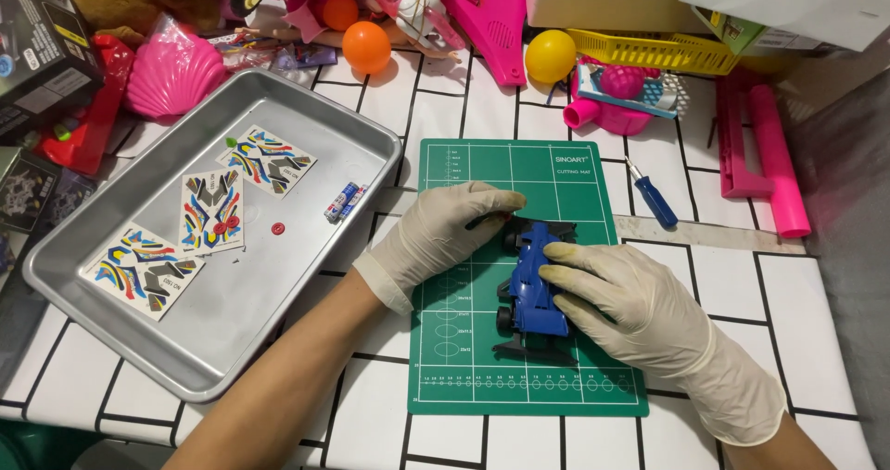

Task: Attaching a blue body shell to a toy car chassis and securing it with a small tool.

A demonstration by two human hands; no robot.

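A blue toy race car [530, 289] with black wheels lies lengthwise on a green cutting mat [464, 359]. My left hand [445, 229], in a pale glove, grips the car's front end near the top of the mat. My right hand [630, 303], also gloved, rests over the car's right side and holds its body. A metal tray [232, 340] to the left holds three colourful sticker sheets [211, 210], two small batteries [343, 201] and a tiny red piece [276, 228].
A blue-handled screwdriver [652, 196] lies right of the mat above a clear ruler [705, 235]. Toys crowd the back: orange ball [366, 46], yellow ball [550, 55], pink shell [171, 76], yellow basket [667, 51], pink bars [769, 155]. Dark boxes [37, 44] stand far left.
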